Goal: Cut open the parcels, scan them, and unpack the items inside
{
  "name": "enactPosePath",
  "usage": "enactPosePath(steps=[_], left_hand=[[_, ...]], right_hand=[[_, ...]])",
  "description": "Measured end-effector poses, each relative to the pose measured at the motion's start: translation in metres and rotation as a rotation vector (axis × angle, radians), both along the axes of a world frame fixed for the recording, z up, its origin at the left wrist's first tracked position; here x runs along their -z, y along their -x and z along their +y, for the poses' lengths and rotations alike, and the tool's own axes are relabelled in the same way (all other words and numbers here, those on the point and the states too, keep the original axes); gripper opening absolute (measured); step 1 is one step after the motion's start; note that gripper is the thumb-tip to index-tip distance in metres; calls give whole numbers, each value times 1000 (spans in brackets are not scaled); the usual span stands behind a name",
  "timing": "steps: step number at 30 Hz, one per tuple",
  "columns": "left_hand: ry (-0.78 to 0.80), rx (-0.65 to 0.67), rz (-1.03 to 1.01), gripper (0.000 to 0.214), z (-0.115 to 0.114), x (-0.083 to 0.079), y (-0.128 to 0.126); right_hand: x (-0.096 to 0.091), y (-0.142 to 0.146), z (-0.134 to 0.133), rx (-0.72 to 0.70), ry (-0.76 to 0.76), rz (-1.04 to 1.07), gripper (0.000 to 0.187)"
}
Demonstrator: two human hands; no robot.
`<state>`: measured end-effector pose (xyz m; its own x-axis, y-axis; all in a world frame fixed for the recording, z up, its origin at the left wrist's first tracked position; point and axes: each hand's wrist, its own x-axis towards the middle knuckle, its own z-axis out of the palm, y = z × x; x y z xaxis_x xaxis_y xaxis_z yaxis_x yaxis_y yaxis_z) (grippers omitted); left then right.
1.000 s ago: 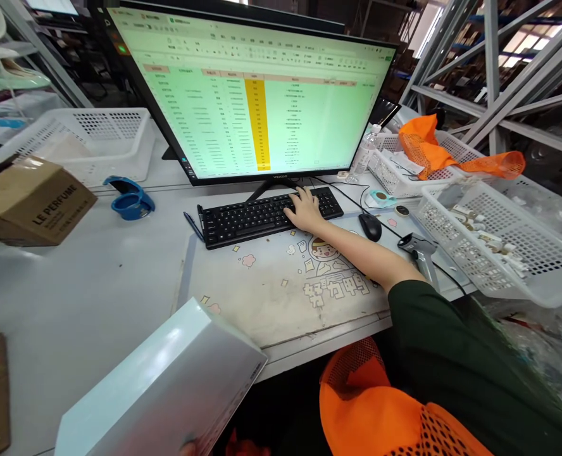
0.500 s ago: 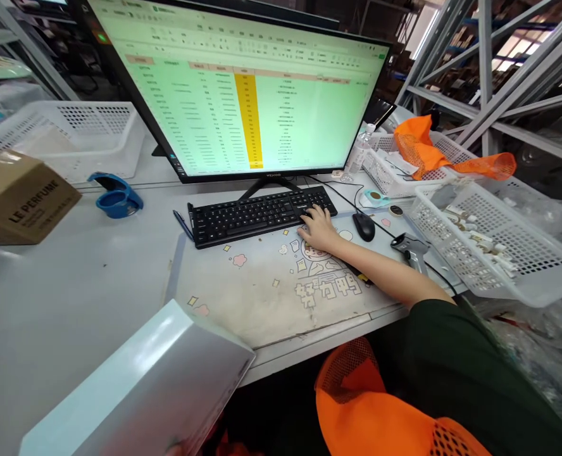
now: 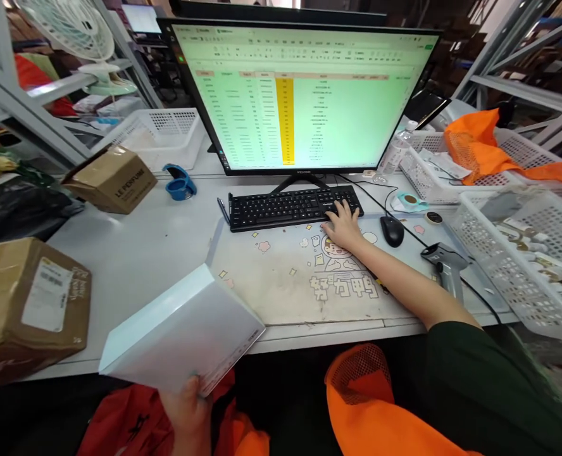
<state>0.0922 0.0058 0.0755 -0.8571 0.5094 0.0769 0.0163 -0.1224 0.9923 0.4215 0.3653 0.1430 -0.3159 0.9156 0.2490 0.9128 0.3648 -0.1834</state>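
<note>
My left hand (image 3: 189, 411) grips the near edge of a flat white box (image 3: 183, 332), held low over the desk's front edge. My right hand (image 3: 343, 225) rests with fingers spread on the right end of the black keyboard (image 3: 285, 206), on the number keys. The keyboard sits on a printed desk mat (image 3: 281, 278) under a monitor (image 3: 304, 98) showing a green spreadsheet with a yellow column. A black mouse (image 3: 392, 230) lies just right of my right hand.
A barcode scanner (image 3: 445, 263) lies at the mat's right. White mesh baskets (image 3: 523, 266) with small items and orange netting (image 3: 475, 142) fill the right. At left stand a brown perfume carton (image 3: 112, 179), a labelled cardboard parcel (image 3: 24, 310), a blue tape dispenser (image 3: 180, 183), another basket (image 3: 157, 136).
My right hand slid from the keyboard's middle-right keys to its right end. The view pulled back and swung left, showing my left hand on the white box and the parcel at left.
</note>
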Motion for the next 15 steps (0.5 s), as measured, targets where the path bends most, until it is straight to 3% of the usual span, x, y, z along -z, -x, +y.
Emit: enactPosePath(steps=[5,9,12,15], left_hand=[[-93,50,-109,78,-1,6,2],[-139,1,-238,76,-9,1,0],[-107,-13,-368,81,-32,-7,6],[-116,2,-499,85,-74,-22,14]], right_hand=[[0,3,-4,-26,-20,-40,54],[0,3,1,-66,-74,-27,61],[5,-4,1,-91,-67,-52,62],[7,-13,-9,-127,-109,-72,60]])
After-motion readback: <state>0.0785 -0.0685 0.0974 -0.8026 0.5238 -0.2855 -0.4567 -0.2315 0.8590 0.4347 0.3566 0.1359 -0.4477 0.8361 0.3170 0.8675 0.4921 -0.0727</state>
